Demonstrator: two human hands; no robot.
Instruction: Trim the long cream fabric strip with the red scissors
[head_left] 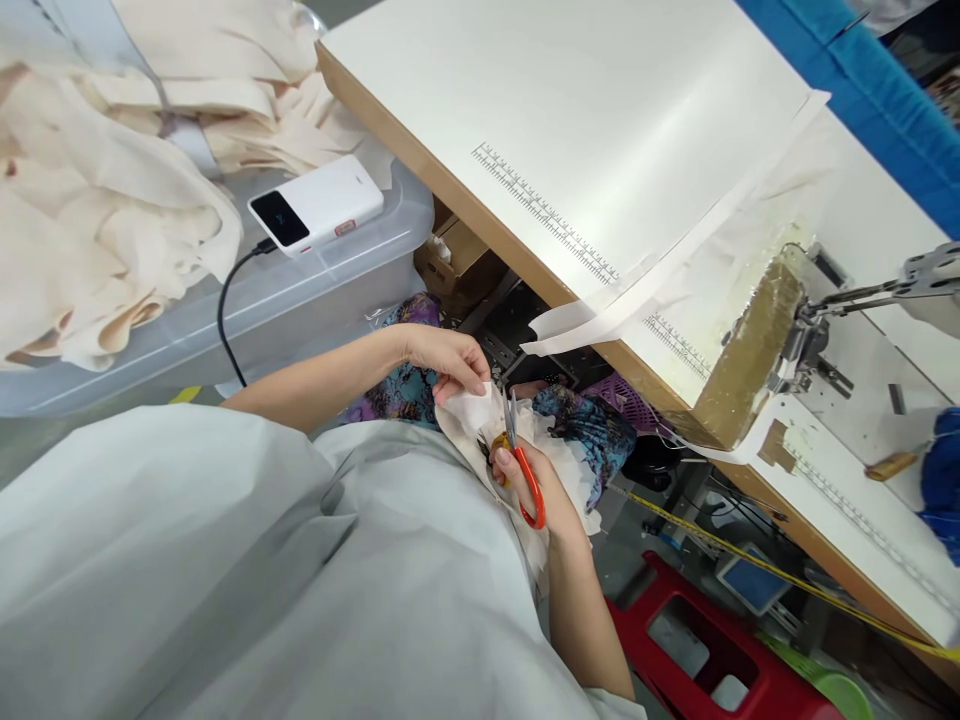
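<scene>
One head-worn camera looks forward and steeply down over the wearer's loose pale-grey cloth garment (247,570), with the bare left hand (454,360) and bare right hand (553,488) close by, near mid-frame; the flat white brown-edged table (570,110) slants across the upper right

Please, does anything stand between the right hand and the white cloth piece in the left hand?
Apparently only a small yellow-and-black item by the fingers of the right hand; its kind is unclear. The red-handled scissors point past the white cloth piece, not across it.
</scene>
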